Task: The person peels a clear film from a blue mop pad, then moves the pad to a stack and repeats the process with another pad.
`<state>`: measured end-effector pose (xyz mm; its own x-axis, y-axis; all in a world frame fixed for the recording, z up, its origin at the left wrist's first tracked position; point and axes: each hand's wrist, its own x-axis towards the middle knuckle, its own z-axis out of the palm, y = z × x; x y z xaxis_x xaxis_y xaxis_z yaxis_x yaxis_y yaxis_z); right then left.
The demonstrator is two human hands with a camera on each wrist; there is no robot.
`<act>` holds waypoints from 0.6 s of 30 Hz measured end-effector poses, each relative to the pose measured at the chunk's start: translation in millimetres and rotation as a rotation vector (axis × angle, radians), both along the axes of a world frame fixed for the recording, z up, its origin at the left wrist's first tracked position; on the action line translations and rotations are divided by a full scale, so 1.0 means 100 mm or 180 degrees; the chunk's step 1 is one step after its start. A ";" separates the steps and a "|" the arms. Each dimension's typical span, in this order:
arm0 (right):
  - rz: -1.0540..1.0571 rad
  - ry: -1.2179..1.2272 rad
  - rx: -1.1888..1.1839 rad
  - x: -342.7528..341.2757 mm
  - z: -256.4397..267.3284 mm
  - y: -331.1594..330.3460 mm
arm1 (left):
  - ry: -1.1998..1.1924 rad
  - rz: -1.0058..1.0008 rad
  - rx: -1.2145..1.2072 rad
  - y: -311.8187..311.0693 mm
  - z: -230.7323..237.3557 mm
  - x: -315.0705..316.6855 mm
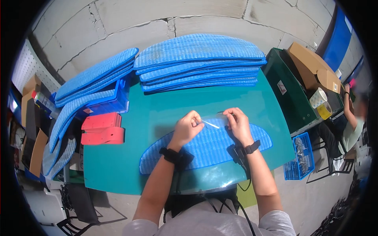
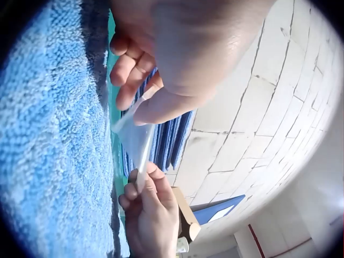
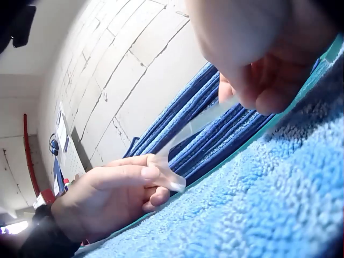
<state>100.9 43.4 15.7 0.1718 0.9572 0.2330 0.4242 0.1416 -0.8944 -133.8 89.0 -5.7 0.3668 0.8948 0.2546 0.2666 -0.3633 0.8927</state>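
Observation:
A see-through strip of plastic film [image 2: 138,141] stretches between my two hands, with a whiter edge on it. My left hand [image 1: 186,129] pinches one end between thumb and fingers. At the other end, the fingertips of my right hand [image 1: 238,125] pinch the film. Both hands are just above a blue half-oval mop pad [image 1: 204,151] with a darker blue border, which lies flat on the green table [image 1: 118,167]. In the right wrist view the film [image 3: 201,119] looks creased and narrow, and the right fingers partly hide its end.
Behind the hands stands a stack of blue pads [image 1: 201,51]. More pads [image 1: 98,76] lie over a blue bin [image 1: 108,104] at left, beside red stacked pieces [image 1: 102,129]. A green crate [image 1: 287,84] holds cardboard at right. Another person [image 1: 354,126] sits beyond.

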 end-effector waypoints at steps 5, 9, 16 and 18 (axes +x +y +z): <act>-0.0092 -0.0158 -0.0017 0.03 0.03 -0.01 | -0.0874 -0.0401 -0.0524 0.06 -0.18 0.01; -0.0100 -0.0920 0.0239 0.09 -0.07 0.00 | -0.0385 -0.0385 -0.0498 -0.01 0.01 -0.05; 0.0004 -0.1495 0.0240 0.04 -0.05 -0.02 | 0.0274 0.0125 -0.0036 -0.07 -0.04 0.03; 0.0030 -0.1622 0.0222 0.02 -0.04 -0.04 | 0.0582 0.0326 0.0359 -0.08 -0.02 0.04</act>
